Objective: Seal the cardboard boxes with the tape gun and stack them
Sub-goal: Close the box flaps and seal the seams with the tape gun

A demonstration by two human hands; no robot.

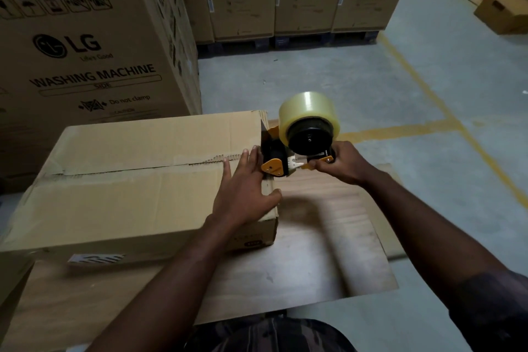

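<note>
We are pressing our flat left hand (243,191) on the brown cardboard box (128,180) to steady it, our right hand (340,163) gripping the orange-and-black tape gun (274,151) at its seam.

Matt corrugated cardboard box (137,180); glossy clear tape roll (307,111) (black-and-orange plastic tape gun (275,161)); smooth wood-grain tabletop (314,251).

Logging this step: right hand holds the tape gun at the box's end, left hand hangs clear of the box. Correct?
Not the left hand: the head view shows it lying flat on the box top, beside the tape gun. The right hand does hold the gun at the box's end.
</note>
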